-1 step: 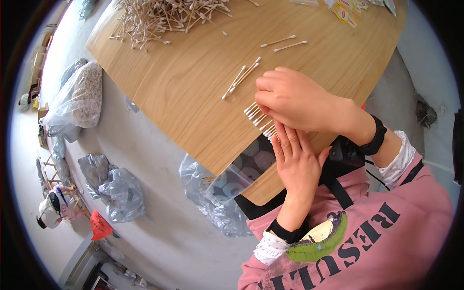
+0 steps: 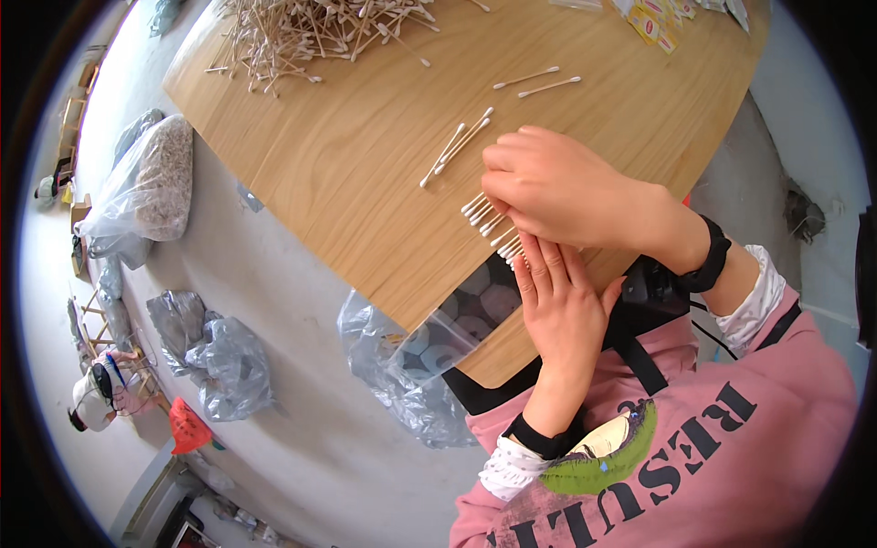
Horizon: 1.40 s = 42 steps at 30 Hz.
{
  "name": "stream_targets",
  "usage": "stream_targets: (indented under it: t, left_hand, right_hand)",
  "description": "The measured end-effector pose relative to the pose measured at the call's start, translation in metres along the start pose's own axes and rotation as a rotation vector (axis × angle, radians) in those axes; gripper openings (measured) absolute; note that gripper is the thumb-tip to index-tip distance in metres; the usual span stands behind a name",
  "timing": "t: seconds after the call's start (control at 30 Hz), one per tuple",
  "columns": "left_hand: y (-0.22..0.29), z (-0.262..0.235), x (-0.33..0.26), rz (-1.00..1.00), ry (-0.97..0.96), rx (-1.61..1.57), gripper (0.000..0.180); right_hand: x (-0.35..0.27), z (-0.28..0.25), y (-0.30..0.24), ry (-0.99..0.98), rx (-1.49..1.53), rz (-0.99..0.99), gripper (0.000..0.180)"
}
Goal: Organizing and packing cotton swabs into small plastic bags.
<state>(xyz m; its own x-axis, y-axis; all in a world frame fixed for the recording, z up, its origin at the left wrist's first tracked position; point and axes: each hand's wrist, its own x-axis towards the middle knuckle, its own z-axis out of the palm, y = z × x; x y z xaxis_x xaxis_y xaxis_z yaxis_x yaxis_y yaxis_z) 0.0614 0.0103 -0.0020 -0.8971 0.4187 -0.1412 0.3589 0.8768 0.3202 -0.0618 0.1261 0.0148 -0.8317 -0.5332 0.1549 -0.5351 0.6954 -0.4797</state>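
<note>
A row of white-tipped cotton swabs [image 2: 482, 216] lies side by side near the front edge of the wooden table [image 2: 347, 173]. My right hand [image 2: 559, 187] curls over that row, fingertips gripping the swabs. My left hand [image 2: 562, 306] lies flat, palm down, just below it, fingers together and pressing on the near end of the row. Its fingertips touch my right hand. A clear plastic bag [image 2: 448, 324] hangs over the table edge beside my left hand. A small loose bunch of swabs [image 2: 454, 151] rests just left of my right hand.
A big heap of swabs [image 2: 301, 32] covers the table's far left; two single swabs [image 2: 539, 80] lie mid-table. Small packets [image 2: 653, 18] sit at the far right edge. Plastic bags [image 2: 146, 183] [image 2: 219, 361] and a red object [image 2: 187, 427] lie on the floor at left.
</note>
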Motion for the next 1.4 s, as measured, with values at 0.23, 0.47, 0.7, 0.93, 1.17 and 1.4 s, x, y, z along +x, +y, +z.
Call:
stream_targets:
  t: [0.23, 0.47, 0.7, 0.93, 1.17, 1.4]
  left_hand:
    - [-0.002, -0.001, 0.002, 0.029, -0.011, -0.041, 0.103]
    - [-0.016, -0.019, 0.026, 0.04, 0.063, -0.057, 0.121]
    - [-0.045, -0.036, 0.045, 0.006, 0.09, -0.034, 0.122]
    - [-0.057, -0.036, 0.027, 0.065, 0.102, -0.21, 0.108]
    - [-0.041, -0.034, 0.022, -0.311, 0.732, -1.294, 0.062]
    - [-0.023, -0.03, 0.016, -0.242, 0.442, -0.664, 0.084]
  right_hand:
    - [0.001, -0.021, -0.003, -0.066, 0.164, 0.079, 0.009]
    - [-0.079, -0.067, 0.002, 0.311, 0.26, 0.54, 0.01]
    - [-0.222, -0.118, 0.036, 0.087, -0.206, 0.919, 0.01]
    - [-0.206, -0.096, 0.038, 0.446, -0.066, 0.85, 0.023]
    - [-0.083, -0.009, -0.011, 0.722, 1.095, 0.546, 0.03]
    - [-0.032, -0.005, -0.009, 0.266, 0.245, 0.233, 0.008]
